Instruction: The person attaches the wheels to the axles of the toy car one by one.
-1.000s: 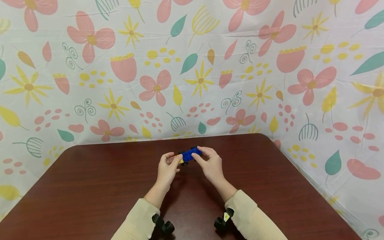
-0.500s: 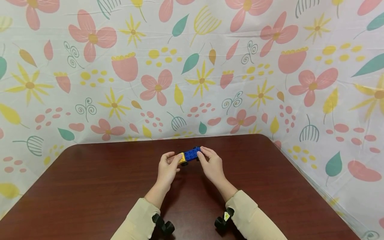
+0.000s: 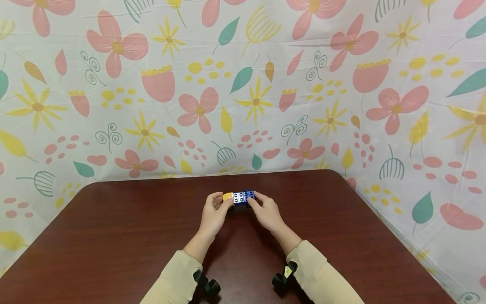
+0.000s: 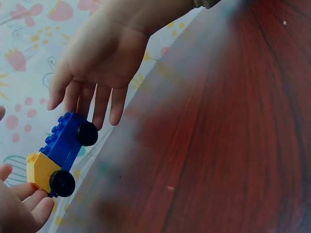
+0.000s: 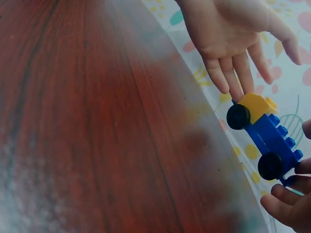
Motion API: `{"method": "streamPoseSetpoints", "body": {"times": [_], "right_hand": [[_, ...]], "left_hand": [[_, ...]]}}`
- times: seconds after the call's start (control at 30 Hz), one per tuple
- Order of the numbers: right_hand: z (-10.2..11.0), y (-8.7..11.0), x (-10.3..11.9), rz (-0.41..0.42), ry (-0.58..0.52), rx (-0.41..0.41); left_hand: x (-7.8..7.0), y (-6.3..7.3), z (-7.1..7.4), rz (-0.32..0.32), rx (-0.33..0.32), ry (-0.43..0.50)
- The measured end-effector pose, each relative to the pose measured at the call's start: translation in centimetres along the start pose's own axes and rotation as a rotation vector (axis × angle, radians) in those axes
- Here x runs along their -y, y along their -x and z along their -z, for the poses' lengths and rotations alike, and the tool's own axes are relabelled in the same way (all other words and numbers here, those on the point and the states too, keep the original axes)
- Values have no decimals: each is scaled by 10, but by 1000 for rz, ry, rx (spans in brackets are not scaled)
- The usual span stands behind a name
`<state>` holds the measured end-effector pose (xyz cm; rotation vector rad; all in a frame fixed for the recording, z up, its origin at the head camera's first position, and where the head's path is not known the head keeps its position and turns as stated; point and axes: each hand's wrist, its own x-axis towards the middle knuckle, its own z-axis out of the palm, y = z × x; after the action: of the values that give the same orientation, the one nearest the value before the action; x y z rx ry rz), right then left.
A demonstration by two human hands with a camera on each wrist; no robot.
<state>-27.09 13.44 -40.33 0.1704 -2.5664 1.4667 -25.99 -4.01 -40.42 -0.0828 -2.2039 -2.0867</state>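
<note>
A toy car of building blocks is held up between both hands, over the far part of the table. It has a blue studded body, a yellow block at one end and black wheels. My left hand holds the yellow end, thumb on the near side and fingers behind. At the blue end my right hand grips the car, its thumb on the near edge. The studs face up towards the head camera. In the wrist views the fingertips partly hide behind the car.
The dark wooden table has rounded far corners. A flowered cloth hangs behind it and along the right side. Black wrist cameras sit at both beige sleeves.
The car has turned from a slant to nearly level, its blue end lower, and its studs now catch the light. More of the yellow block shows. The right hand came down slightly with it.
</note>
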Motion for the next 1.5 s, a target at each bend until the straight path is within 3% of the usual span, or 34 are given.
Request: {"method": "streamPoseSetpoints", "body": {"times": [0.33,0.6,1.07,1.5], "right_hand": [[1,0,-2,-55,-10,57],[-3,0,-7,-58,21,73],[-3,1,-9,-85,52,110],[-2,0,-10,-82,72,107]], "left_hand": [[5,1,0,-1,64,-67],[7,0,2,36,61,-83],[9,0,4,41,91,-115],[12,-1,2,38,71,-133]]}}
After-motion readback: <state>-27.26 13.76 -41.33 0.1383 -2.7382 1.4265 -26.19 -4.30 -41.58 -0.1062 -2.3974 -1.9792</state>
